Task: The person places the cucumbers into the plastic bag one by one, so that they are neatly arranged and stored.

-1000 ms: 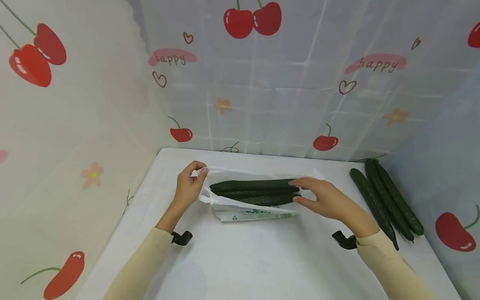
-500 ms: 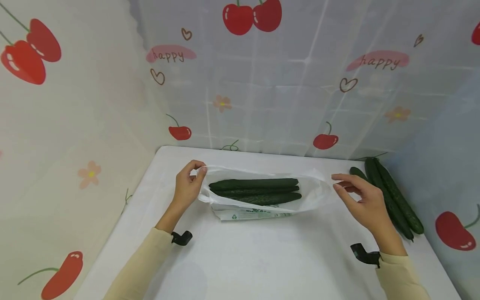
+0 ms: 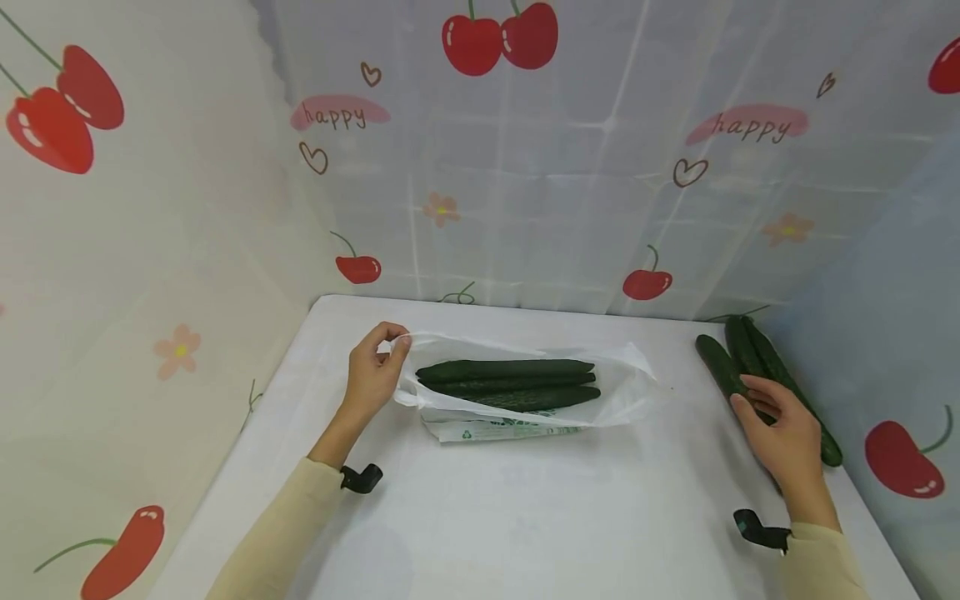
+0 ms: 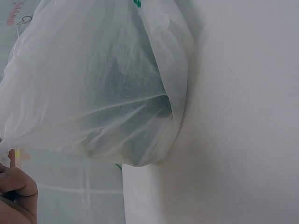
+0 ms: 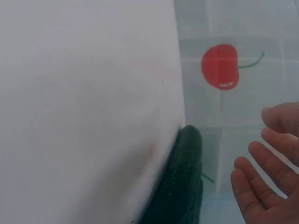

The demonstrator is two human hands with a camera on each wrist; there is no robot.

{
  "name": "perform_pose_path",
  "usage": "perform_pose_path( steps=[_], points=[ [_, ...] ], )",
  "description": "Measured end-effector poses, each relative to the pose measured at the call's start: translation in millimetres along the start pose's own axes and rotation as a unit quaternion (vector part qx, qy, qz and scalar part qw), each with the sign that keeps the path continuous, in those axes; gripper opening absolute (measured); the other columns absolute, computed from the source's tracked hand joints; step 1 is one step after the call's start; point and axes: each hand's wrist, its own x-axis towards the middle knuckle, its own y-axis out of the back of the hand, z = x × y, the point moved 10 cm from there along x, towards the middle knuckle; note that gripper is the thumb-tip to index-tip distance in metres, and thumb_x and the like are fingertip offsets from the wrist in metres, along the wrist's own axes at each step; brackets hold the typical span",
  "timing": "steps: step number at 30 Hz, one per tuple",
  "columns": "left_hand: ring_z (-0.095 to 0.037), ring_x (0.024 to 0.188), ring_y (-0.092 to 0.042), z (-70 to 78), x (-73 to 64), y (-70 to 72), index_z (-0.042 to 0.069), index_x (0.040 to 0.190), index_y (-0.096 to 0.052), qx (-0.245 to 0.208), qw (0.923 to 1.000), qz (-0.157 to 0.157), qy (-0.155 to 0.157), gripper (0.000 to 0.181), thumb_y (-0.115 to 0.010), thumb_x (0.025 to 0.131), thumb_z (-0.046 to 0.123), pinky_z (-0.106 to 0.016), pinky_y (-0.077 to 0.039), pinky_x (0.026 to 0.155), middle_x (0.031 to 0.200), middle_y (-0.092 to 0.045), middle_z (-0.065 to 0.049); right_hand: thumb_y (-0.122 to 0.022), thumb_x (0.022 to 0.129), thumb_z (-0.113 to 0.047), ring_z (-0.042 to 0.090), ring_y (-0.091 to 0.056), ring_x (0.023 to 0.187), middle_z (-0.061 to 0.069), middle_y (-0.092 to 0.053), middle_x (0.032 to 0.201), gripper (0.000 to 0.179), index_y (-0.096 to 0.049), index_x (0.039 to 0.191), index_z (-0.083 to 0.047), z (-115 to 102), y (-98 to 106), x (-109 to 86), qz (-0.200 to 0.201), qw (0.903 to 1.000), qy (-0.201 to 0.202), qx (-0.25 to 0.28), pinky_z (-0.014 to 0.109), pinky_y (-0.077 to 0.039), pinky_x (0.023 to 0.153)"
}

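My left hand (image 3: 372, 375) pinches the rim of a white plastic bag (image 3: 632, 392) at its left end. The bag lies on its side with its mouth spread, and several dark green cucumbers (image 3: 506, 398) show inside it side by side. In the left wrist view the thin bag (image 4: 51, 84) stretches taut toward my thumb and fingers. At the right, my right hand (image 3: 783, 437) hovers over loose cucumbers (image 3: 718, 362), partly covering them. Its fingers (image 5: 268, 186) are spread and bent a little, with nothing between them, beside a cucumber (image 5: 180, 186) in the right wrist view.
A white table (image 3: 525, 517) carries the bag and the loose cucumbers, which lie near its right edge. Curtains printed with cherries (image 3: 647, 285) hang behind and at both sides. Green print (image 3: 510, 430) shows on the bag's near side. Black wrist cameras (image 3: 362, 478) sit on both wrists.
My right hand has left the cucumbers in the bag and moved right to the loose cucumbers. My left hand keeps its pinch on the bag rim in the same spot.
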Motion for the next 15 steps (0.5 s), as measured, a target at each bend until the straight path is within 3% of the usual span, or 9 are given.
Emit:
perform_pose_path(
  steps=[2, 4, 7, 8, 10, 12, 15],
  points=[
    [-0.012, 0.094, -0.055, -4.3, 0.0, 0.3, 0.007, 0.115, -0.071, 0.001, 1.0, 0.0, -0.001, 0.012, -0.066, 0.108, 0.015, -0.009, -0.046, 0.068, 0.111, -0.067, -0.014, -0.071, 0.105, -0.033, -0.029, -0.041, 0.106, 0.001, -0.068, 0.141, 0.046, -0.065, 0.147, -0.015, 16, -1, -2.1, -0.008, 0.9991, -0.034, -0.024, 0.002, -0.035, 0.086],
    [-0.012, 0.088, -0.056, -6.6, -0.1, 1.1, 0.01, 0.115, -0.072, 0.0, 1.0, 0.0, -0.004, 0.012, -0.067, 0.107, 0.018, -0.011, -0.047, 0.066, 0.111, -0.067, -0.011, -0.068, 0.106, -0.037, -0.017, -0.05, 0.116, 0.017, -0.063, 0.15, 0.05, -0.061, 0.15, -0.015, 28, -2, -4.2, -0.018, 0.9974, -0.057, -0.041, 0.003, -0.035, 0.088],
    [-0.012, 0.087, -0.057, -7.2, 0.1, 2.1, 0.013, 0.114, -0.072, -0.005, 0.9999, -0.001, -0.01, 0.012, -0.068, 0.108, 0.023, -0.013, -0.049, 0.064, 0.11, -0.067, -0.007, -0.064, 0.107, -0.04, 0.017, -0.06, 0.137, 0.022, -0.059, 0.155, 0.054, -0.057, 0.154, -0.014, 38, -3, -7.6, -0.033, 0.9953, -0.075, -0.052, 0.006, -0.035, 0.09],
    [-0.011, 0.087, -0.057, -7.1, 0.3, 2.2, 0.014, 0.114, -0.072, -0.006, 0.9999, -0.002, -0.012, 0.013, -0.068, 0.108, 0.024, -0.013, -0.049, 0.065, 0.11, -0.068, -0.006, -0.063, 0.108, -0.04, 0.032, -0.058, 0.141, 0.023, -0.058, 0.156, 0.054, -0.056, 0.155, -0.013, 41, -2, -8.6, -0.035, 0.9947, -0.081, -0.053, 0.007, -0.036, 0.091],
    [-0.013, 0.09, -0.058, -7.1, 0.6, 2.0, 0.014, 0.113, -0.072, -0.006, 0.9999, -0.005, -0.013, 0.013, -0.067, 0.108, 0.025, -0.013, -0.05, 0.066, 0.11, -0.067, -0.006, -0.062, 0.108, -0.04, 0.047, -0.055, 0.141, 0.025, -0.057, 0.156, 0.055, -0.055, 0.156, -0.012, 46, -2, -10.5, -0.04, 0.9938, -0.089, -0.053, 0.011, -0.038, 0.092],
    [-0.016, 0.09, -0.059, -7.2, 0.6, 1.8, 0.014, 0.113, -0.071, -0.004, 0.9999, -0.008, -0.013, 0.014, -0.067, 0.108, 0.026, -0.014, -0.051, 0.065, 0.11, -0.067, -0.005, -0.06, 0.109, -0.039, 0.051, -0.054, 0.138, 0.028, -0.056, 0.156, 0.056, -0.053, 0.156, -0.009, 50, -1, -12.3, -0.046, 0.9931, -0.093, -0.055, 0.022, -0.045, 0.095],
    [-0.019, 0.089, -0.059, -7.5, 0.9, 0.7, 0.013, 0.114, -0.071, -0.001, 0.9999, -0.01, -0.013, 0.016, -0.066, 0.109, 0.027, -0.015, -0.051, 0.065, 0.11, -0.067, -0.006, -0.061, 0.109, -0.039, 0.04, -0.064, 0.123, 0.033, -0.058, 0.15, 0.057, -0.054, 0.155, -0.006, 56, -1, -16.3, -0.054, 0.9918, -0.095, -0.066, 0.027, -0.045, 0.084]
  ],
)
